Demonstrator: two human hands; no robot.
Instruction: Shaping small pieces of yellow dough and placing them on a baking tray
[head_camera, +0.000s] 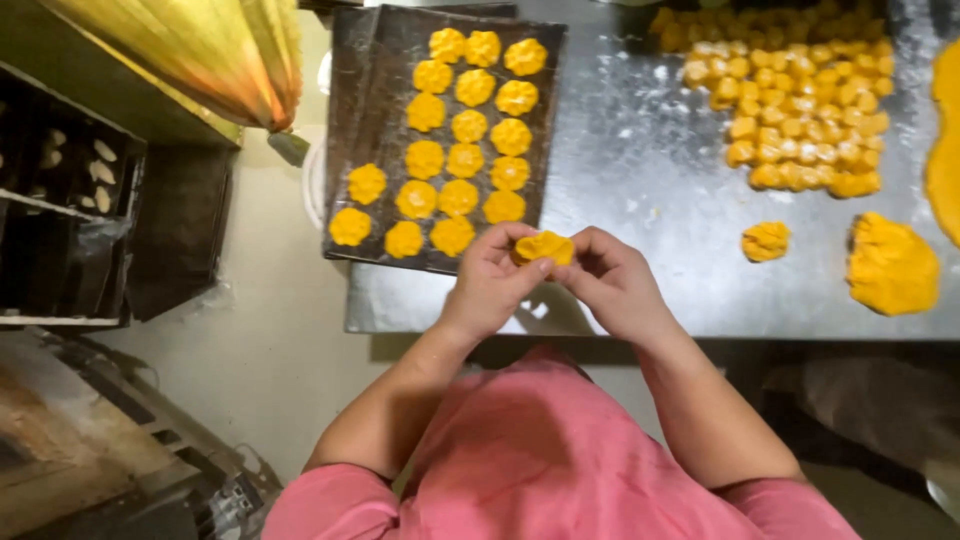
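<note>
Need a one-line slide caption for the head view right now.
Both hands, left hand and right hand, pinch an orange dough piece beside a dark tray of shaped pieces on a steel table.

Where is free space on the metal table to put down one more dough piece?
Bare metal table lies between the dark baking tray and the heap of small dough pieces, down to the front edge. The tray's left strip has room. The tray's middle is crowded. Both hands hold a shaped dough piece.
</note>
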